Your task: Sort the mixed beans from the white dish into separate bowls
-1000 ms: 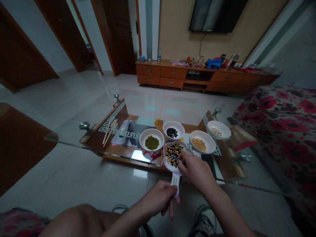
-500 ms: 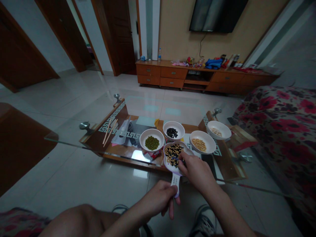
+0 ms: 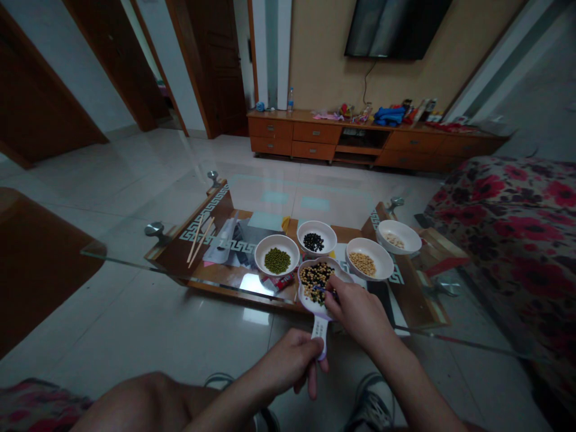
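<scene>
Left hand (image 3: 290,363) low, curled in a closed grip — right hand (image 3: 357,315) higher, fingertips pinched together

Left hand (image 3: 288,360) holds a white scoop (image 3: 319,330) of mixed beans (image 3: 316,282), right hand (image 3: 357,315) over it.

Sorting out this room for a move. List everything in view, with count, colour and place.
glass table: one, clear with wooden frame, centre
green-bean bowl: one, white, on table
black-bean bowl: one, white, on table
yellow-bean bowl: one, white, on table
pale-bean bowl: one, white, table's far right
scoop: one, white, holding mixed beans above table
chopsticks: two, tan, on table
sideboard: one, orange-brown, far wall
television: one, black, on wall
sofa: one, red floral, right
left hand: one, gripping scoop handle
right hand: one, pinching thin stick over scoop
</scene>
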Action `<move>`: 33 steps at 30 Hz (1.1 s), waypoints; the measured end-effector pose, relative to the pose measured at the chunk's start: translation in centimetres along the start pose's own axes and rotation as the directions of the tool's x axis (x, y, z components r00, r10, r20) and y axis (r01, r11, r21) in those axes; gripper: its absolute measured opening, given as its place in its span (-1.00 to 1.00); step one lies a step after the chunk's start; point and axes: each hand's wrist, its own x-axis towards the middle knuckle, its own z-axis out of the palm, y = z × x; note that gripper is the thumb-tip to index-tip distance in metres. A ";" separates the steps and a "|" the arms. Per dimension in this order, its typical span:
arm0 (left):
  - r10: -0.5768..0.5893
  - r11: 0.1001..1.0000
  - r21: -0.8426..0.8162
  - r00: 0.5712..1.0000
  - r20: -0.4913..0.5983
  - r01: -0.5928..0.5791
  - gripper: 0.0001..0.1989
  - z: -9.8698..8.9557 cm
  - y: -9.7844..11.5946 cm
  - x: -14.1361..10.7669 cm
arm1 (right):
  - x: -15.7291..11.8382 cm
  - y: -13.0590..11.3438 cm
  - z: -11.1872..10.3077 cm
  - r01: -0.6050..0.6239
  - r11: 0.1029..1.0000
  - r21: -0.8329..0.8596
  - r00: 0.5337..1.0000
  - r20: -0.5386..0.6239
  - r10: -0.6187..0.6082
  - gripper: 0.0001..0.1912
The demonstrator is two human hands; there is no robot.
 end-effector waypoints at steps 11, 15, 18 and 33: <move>-0.023 0.999 0.038 1.000 -0.003 0.024 -0.49 0.1 0.3 -0.3 | -0.1 -0.1 -0.1 0.024 1.000 0.005 1.000 -0.015 -0.023 -0.86; -0.017 0.999 0.033 1.000 -0.007 0.017 -0.51 0.1 0.1 -0.2 | -0.1 -0.2 -0.2 0.028 1.000 0.007 0.999 -0.017 -0.028 -0.86; -0.002 1.000 0.022 1.000 0.000 0.002 -0.50 0.1 -0.1 -0.1 | -0.1 -0.2 -0.2 0.032 0.999 0.013 0.999 -0.006 -0.032 -0.86; -0.019 1.000 0.025 1.000 -0.019 0.019 -0.50 0.1 0.2 -0.2 | 0.0 -0.1 0.0 0.032 0.999 -0.010 0.999 -0.009 -0.033 -0.85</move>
